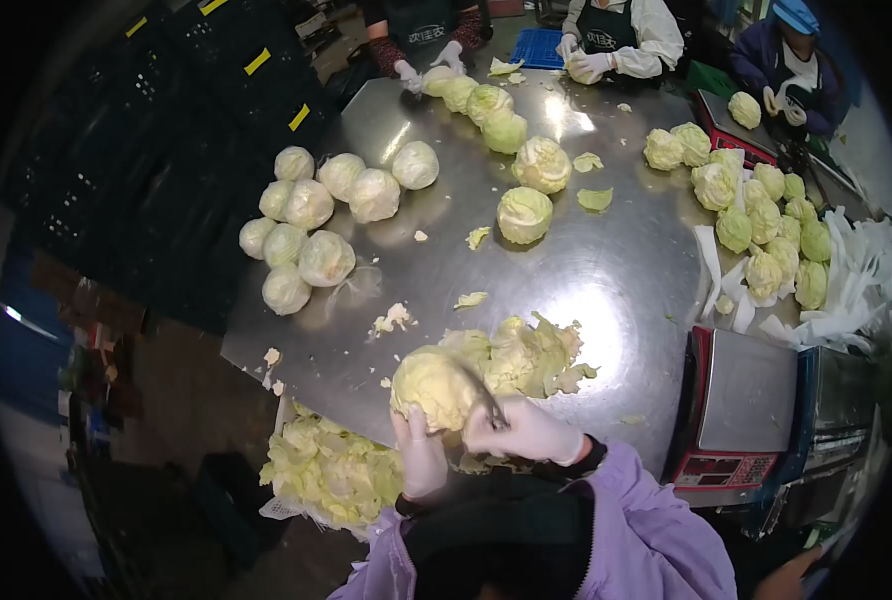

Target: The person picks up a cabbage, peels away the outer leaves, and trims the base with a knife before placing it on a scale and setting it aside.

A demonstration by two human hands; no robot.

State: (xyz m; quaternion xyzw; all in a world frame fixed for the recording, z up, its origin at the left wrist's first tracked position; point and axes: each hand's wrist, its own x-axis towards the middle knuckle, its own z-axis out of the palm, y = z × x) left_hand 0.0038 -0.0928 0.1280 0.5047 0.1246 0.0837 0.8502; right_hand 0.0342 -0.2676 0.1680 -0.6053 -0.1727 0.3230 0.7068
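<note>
My left hand (421, 455), in a white glove, grips a pale green cabbage head (434, 385) from below at the near edge of the steel table (616, 290). My right hand (524, 430), also gloved, is closed around a knife (486, 400) whose blade lies against the cabbage's right side. A heap of cut leaves (526, 355) lies just behind the cabbage. Purple sleeves cover both my arms.
Trimmed cabbages (311, 215) cluster at the table's left; more cabbages (766, 220) pile at the right beside white wrappers. A scale (741, 400) stands at my right. A bin of leaf scraps (331, 470) sits below left. Other people in gloves work at the far edge.
</note>
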